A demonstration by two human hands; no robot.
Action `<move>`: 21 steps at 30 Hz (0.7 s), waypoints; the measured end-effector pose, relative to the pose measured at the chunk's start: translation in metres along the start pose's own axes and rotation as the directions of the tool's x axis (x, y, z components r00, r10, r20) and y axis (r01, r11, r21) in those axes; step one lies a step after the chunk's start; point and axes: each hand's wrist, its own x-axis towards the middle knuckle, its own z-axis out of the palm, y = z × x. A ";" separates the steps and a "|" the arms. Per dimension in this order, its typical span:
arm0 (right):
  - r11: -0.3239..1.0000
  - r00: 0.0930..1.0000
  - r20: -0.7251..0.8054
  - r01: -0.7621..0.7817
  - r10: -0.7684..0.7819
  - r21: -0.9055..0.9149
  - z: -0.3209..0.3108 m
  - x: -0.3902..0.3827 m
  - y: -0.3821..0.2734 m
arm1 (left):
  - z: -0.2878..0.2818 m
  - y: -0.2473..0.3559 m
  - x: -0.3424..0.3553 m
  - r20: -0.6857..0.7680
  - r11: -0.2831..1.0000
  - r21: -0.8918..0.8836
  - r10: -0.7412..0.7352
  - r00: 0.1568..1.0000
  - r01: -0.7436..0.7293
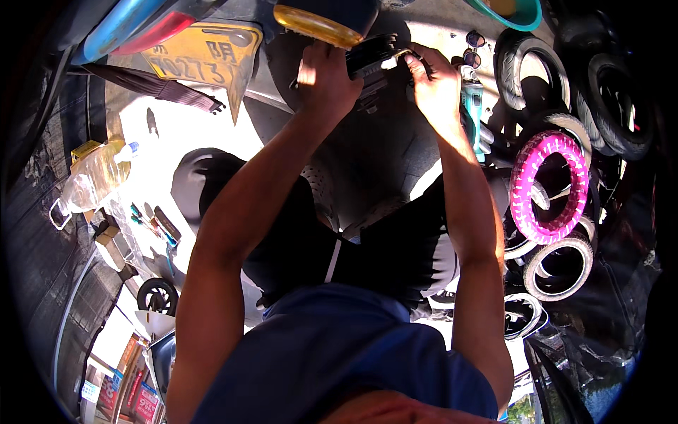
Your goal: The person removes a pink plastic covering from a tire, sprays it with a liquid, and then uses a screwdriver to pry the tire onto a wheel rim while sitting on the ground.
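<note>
My left hand [328, 79] is closed at the left side of a dark ribbed mechanical part [372, 53]. Its fingertips lie under a rounded dark housing with an amber lens [314, 22], so what they grip is hidden. On the part's other side, my right hand [432, 76] pinches a small, bent, shiny metal piece [401, 54] whose kind I cannot make out. Right beside my right wrist stands a teal power tool [473, 106], which looks like an angle grinder. Deep shadow covers the area below the part, between my knees.
A yellow licence plate [205, 60] hangs at upper left, near a dark strap [152, 88]. Sunglasses [474, 49] lie by the grinder. Tyres [533, 71] and a pink-wrapped tyre [522, 187] crowd the right. A clear plastic jug [95, 184] lies left; a teal basin [530, 20] is at upper right.
</note>
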 end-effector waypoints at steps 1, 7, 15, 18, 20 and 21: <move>0.999 1.000 -0.002 -0.029 0.029 0.045 0.001 -0.002 -0.009 | 0.002 -0.001 -0.002 0.000 0.998 -0.006 0.055 0.998 -0.055; 0.976 0.986 -0.010 -0.162 0.165 0.146 0.006 0.006 -0.011 | 0.013 -0.034 -0.052 0.001 0.978 -0.165 -0.127 0.992 0.125; 0.974 0.984 0.055 -0.176 0.170 0.140 0.001 0.005 0.007 | 0.016 -0.053 -0.047 0.084 0.945 -0.261 -0.181 0.980 0.197; 0.966 0.994 -0.028 -0.094 0.104 0.242 0.004 0.005 0.013 | 0.010 -0.042 -0.040 0.127 0.949 -0.232 -0.186 0.974 0.211; 0.983 0.996 -0.016 -0.085 0.089 0.160 0.002 0.002 0.009 | -0.003 -0.023 -0.030 0.163 0.965 -0.172 -0.172 0.972 0.199; 0.987 0.997 -0.003 -0.075 0.076 0.141 0.004 0.000 0.013 | -0.008 -0.014 -0.023 0.204 0.965 -0.129 -0.201 0.958 0.230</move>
